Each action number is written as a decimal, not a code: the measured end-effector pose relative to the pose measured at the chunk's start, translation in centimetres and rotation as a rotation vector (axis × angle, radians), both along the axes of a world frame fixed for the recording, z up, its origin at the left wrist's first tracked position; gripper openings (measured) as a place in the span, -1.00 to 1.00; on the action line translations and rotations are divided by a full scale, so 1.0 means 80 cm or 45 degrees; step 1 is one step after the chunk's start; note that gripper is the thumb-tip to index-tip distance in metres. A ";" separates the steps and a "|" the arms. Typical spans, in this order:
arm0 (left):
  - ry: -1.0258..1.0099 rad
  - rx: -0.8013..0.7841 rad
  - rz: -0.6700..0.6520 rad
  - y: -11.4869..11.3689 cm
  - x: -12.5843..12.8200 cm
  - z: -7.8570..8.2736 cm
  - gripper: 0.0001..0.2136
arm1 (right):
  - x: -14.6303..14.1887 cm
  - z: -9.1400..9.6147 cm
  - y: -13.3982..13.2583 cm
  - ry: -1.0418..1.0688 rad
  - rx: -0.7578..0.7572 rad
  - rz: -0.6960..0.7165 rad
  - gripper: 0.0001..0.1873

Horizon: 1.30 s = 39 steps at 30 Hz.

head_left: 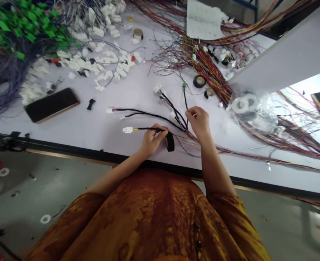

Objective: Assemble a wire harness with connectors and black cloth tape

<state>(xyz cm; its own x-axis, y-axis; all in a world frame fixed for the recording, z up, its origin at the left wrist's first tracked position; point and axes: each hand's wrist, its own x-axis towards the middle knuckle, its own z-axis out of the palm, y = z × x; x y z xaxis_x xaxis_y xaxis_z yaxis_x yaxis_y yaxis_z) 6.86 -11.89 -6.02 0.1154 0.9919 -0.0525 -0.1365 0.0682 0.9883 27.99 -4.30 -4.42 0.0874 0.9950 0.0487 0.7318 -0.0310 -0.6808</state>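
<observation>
My left hand (pixel 151 139) is closed round a roll of black tape (pixel 170 141) and a black-wrapped wire branch that ends in a white connector (pixel 127 129). My right hand (pixel 198 121) pinches the junction of the wire harness (pixel 176 114), where several black branches meet. Those branches fan out leftward and upward to small white connectors (pixel 158 88) and a green one (pixel 184 85). From the junction a bundle of coloured wires (pixel 247 154) runs right along the white table (pixel 95 127).
A dark phone (pixel 52 104) lies at the left. Piles of white connectors (pixel 100 58), green connectors (pixel 26 25), and coloured wire bundles (pixel 211 69) fill the far side. Tape rolls (pixel 199 81) and bagged white rolls (pixel 247 107) sit right. A white panel (pixel 285 54) crosses the upper right.
</observation>
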 end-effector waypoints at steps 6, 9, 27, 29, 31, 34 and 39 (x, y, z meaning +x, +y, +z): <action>-0.066 -0.112 0.036 0.014 0.006 -0.001 -0.77 | -0.029 0.011 -0.011 -0.240 -0.189 0.208 -0.92; -0.167 -0.193 0.072 0.022 0.007 -0.007 -0.74 | -0.032 0.014 -0.019 0.008 -0.015 0.363 -0.91; -0.340 -0.288 0.034 0.023 -0.002 -0.024 -0.73 | -0.033 0.025 -0.054 0.046 -0.003 0.681 -0.89; -0.407 -0.335 0.065 0.020 -0.003 -0.023 -0.69 | -0.033 0.029 -0.056 0.041 -0.014 0.691 -0.87; -0.493 -0.376 0.079 0.017 -0.003 -0.021 -0.66 | -0.032 0.035 -0.058 0.048 -0.035 0.713 -0.84; -0.582 -0.404 0.064 0.014 -0.005 -0.019 -0.64 | -0.035 0.044 -0.057 0.059 -0.076 0.734 -0.83; -0.441 -0.287 0.036 0.012 -0.007 -0.018 -0.68 | -0.080 0.063 -0.035 0.025 0.027 0.740 -0.76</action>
<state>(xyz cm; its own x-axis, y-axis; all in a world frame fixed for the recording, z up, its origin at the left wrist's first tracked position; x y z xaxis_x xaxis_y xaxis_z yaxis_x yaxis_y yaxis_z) 6.27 -10.93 -7.44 0.1376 0.9630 -0.2318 -0.4632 0.2695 0.8443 21.57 -7.08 0.64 -0.4717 0.8787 0.0730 0.6120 0.3859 -0.6903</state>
